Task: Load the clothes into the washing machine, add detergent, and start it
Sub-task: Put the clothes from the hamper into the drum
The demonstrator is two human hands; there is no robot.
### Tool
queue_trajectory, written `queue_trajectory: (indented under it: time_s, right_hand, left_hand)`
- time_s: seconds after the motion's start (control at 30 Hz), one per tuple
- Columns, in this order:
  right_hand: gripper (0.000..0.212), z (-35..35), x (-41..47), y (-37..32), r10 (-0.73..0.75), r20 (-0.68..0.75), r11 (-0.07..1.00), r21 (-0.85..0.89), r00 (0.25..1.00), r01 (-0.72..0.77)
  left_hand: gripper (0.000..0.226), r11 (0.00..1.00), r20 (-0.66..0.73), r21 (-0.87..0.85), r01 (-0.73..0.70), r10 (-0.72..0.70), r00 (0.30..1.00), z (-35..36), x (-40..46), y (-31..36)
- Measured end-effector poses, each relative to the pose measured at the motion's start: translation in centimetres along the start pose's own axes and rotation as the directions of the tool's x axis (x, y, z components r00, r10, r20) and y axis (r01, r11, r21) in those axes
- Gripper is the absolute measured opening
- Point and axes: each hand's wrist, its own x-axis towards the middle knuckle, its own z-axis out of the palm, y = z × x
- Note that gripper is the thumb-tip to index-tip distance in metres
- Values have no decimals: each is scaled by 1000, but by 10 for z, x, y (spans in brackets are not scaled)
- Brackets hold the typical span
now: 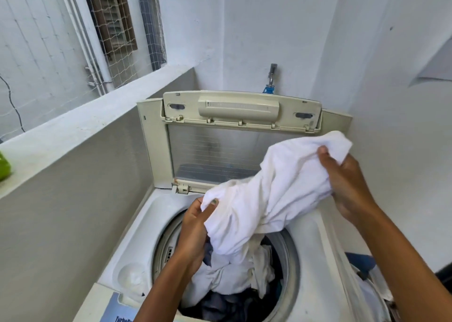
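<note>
- Top-load washing machine (137,236), lid (220,135) folded up and back, drum (291,268) open.
- Drum already holds a heap of clothes (232,285): white pieces on top, dark blue/grey ones below and toward the front.
- White garment (274,189) held bunched above the drum opening, lower end hanging down onto the heap.
- Left hand (195,226): fingers curled round the garment's lower left edge, thumb on top pinching the cloth.
- Right hand (344,182): fingers curled into the upper right end of the garment, gripping it, raised above the machine's right rim.
- More laundry (364,268) lies off the machine's right side, partly behind the right forearm.
- Tap (271,77) with blue fitting on the wall behind the lid.
- Green object (4,166) on the ledge (73,130) at far left, cut by the frame edge; can't tell what it is.
</note>
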Motion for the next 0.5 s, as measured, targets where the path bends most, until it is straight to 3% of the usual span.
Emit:
queue_trajectory:
  time_s: [0.13,0.2,0.3,0.4,0.5]
  right_hand:
    - [14,-1,2,-26,-63,-20,994,84,998,65]
    - [15,0,1,-41,-47,2,979,199,999,46]
    - [18,8,-6,-60,-50,33,950,311,998,38]
    - [15,23,-14,-74,-80,76,923,382,994,45]
    - [13,35,-17,-91,-137,47,898,428,989,104]
  left_hand:
    - [23,999,-112,15,-49,50,992,3,4,-11]
    - [26,1000,-96,20,-13,15,995,5,5,-13]
    - [35,999,86,24,38,-40,996,8,1,-12]
    - [69,998,280,66,8,-27,960,16,-8,-13]
    - [88,989,390,148,-7,-52,920,19,-12,-19]
